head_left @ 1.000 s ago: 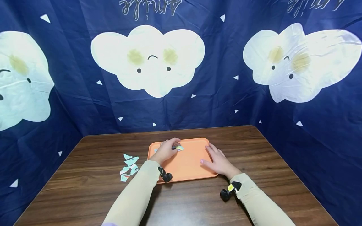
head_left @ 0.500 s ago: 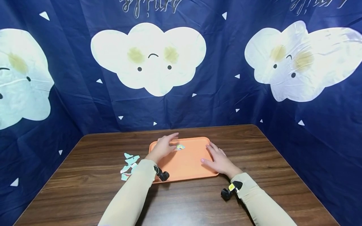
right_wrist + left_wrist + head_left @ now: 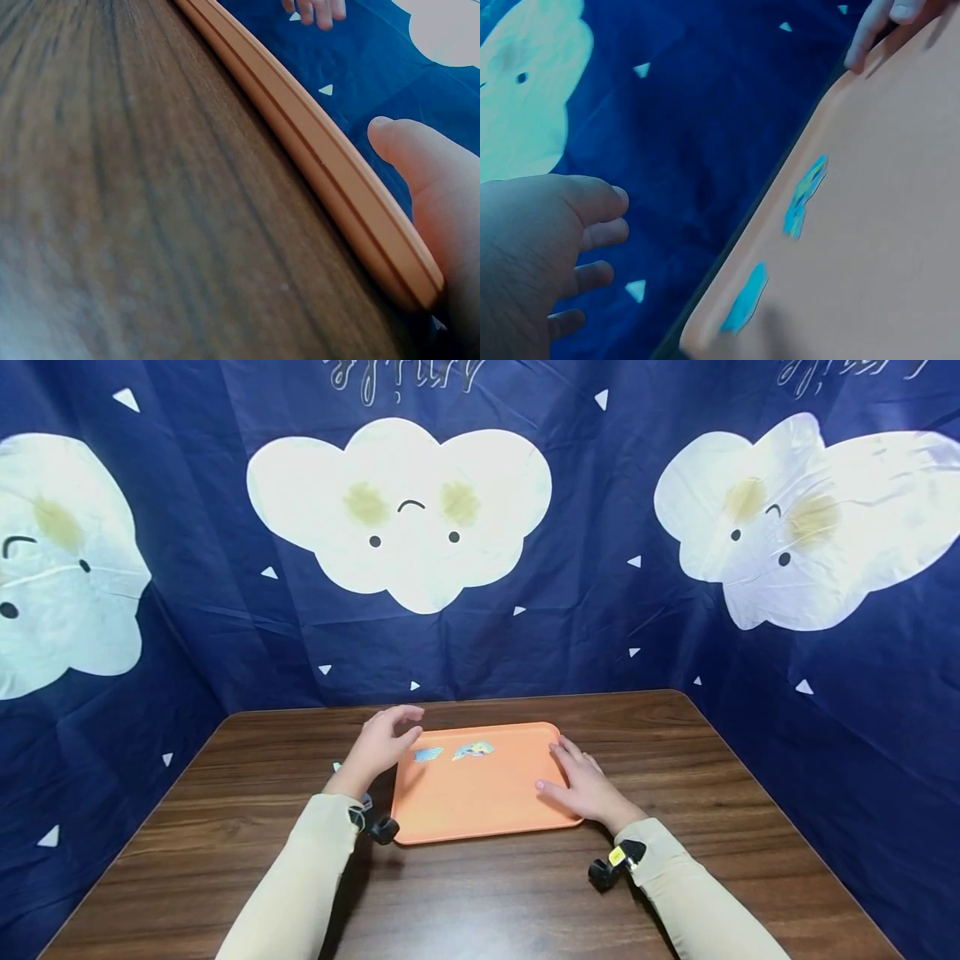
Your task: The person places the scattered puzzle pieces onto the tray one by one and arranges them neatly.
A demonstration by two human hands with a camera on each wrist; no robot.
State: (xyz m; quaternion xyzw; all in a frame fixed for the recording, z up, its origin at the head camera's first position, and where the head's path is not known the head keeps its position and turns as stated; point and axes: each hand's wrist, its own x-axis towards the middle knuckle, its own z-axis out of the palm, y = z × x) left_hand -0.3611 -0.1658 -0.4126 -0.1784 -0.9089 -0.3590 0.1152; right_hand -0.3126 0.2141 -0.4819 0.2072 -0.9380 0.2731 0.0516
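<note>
An orange tray (image 3: pixel 487 797) lies on the table. Near its far edge are two flat, irregular pieces that look like cut paper: a blue piece (image 3: pixel 427 754) and a patterned blue-and-yellow piece (image 3: pixel 474 749). Over the tray's left edge hovers my left hand (image 3: pixel 378 747), fingers loosely bent and holding nothing; the left wrist view shows these fingers (image 3: pixel 604 234) apart from the tray. My right hand (image 3: pixel 588 787) rests along the tray's right edge, its fingers extended and the thumb over the tray. In the right wrist view the thumb (image 3: pixel 420 161) shows above the rim.
Left of the tray, a pale blue piece (image 3: pixel 337 767) peeks out beside my left wrist; other loose pieces there are mostly hidden by the arm. A brown wood-grain table (image 3: pixel 480 893) bears everything. Dark blue cloth (image 3: pixel 585 668) with white clouds hangs around it.
My left hand has let go of the blue-and-yellow piece on the tray and moved left, uncovering the blue piece and covering most loose pieces. My right hand has stayed at the tray's edge.
</note>
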